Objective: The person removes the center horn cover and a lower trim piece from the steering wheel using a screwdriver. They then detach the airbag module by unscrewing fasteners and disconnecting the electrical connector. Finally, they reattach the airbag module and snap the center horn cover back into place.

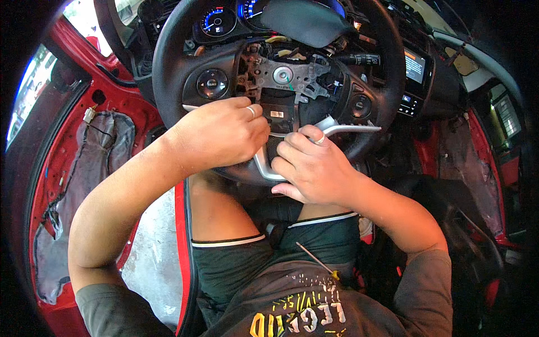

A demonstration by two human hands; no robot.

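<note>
In front of me is a black steering wheel [391,73] with its centre cover off, so the metal hub plate [314,78] and centre bolt [283,74] show. A silver steering wheel trim [353,128] runs across the lower spokes. Its right arm stands away from the wheel, with small clips along its upper edge. My right hand [314,163] is closed round the trim right of the lower spoke. Closed at the trim's left part is my left hand [224,132], its fingertips mostly hidden. Both hands wear a ring.
A screwdriver [318,261] with a yellow handle lies on my lap. Button pads [211,83] sit on the wheel's spokes. Behind it are lit gauges [218,22], and a lit screen [414,67] is at the right. The stripped red door [67,168] stands open at the left.
</note>
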